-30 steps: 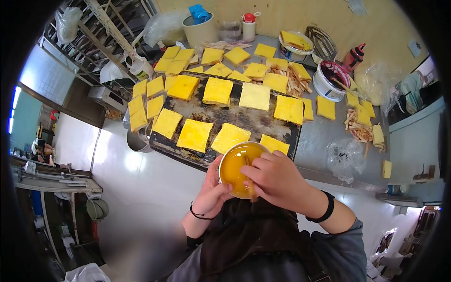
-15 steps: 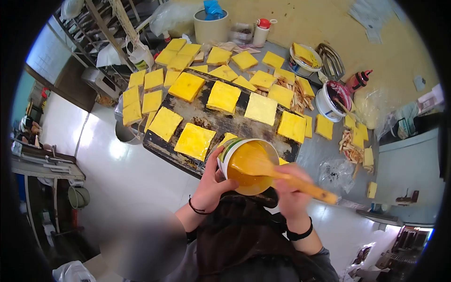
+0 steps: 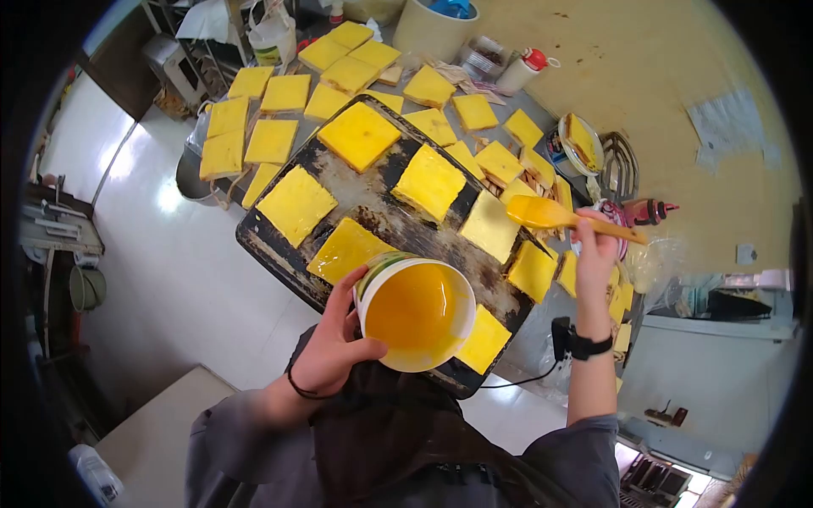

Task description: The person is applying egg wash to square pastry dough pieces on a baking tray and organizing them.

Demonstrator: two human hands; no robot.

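Item: egg-wash glazing of bread slices, in progress. The left hand (image 3: pixel 333 340) is gripping a tub (image 3: pixel 415 311) of yellow wash by its near-left side, fingers wrapped round the wall, holding it over the near edge of a dark tray (image 3: pixel 385 216). The right hand (image 3: pixel 595 254) is closed on the handle of a brush (image 3: pixel 566 217), carrying its loaded yellow bristles above the right end of the tray, just over a paler slice (image 3: pixel 490 226). Progress, as judged: most slices on the tray are shining bright yellow and seem coated already; the paler slice under the brush looks thinly coated or bare, so the tray is looking nearly done. More yellow slices (image 3: pixel 271 140) are lying off the tray, spreading to the far left and along the far side of the grey table (image 3: pixel 542 317); whether these are finished cannot be told. Surroundings: a beige bucket (image 3: pixel 432 30) and a red-capped bottle (image 3: pixel 522 69) are standing far; a dish (image 3: pixel 580 144), a dark-red bowl and a sauce bottle (image 3: pixel 648 211) are crowding the right, close to the brush hand. Nothing is blocking the tray itself; the tub is covering part of the near slices.
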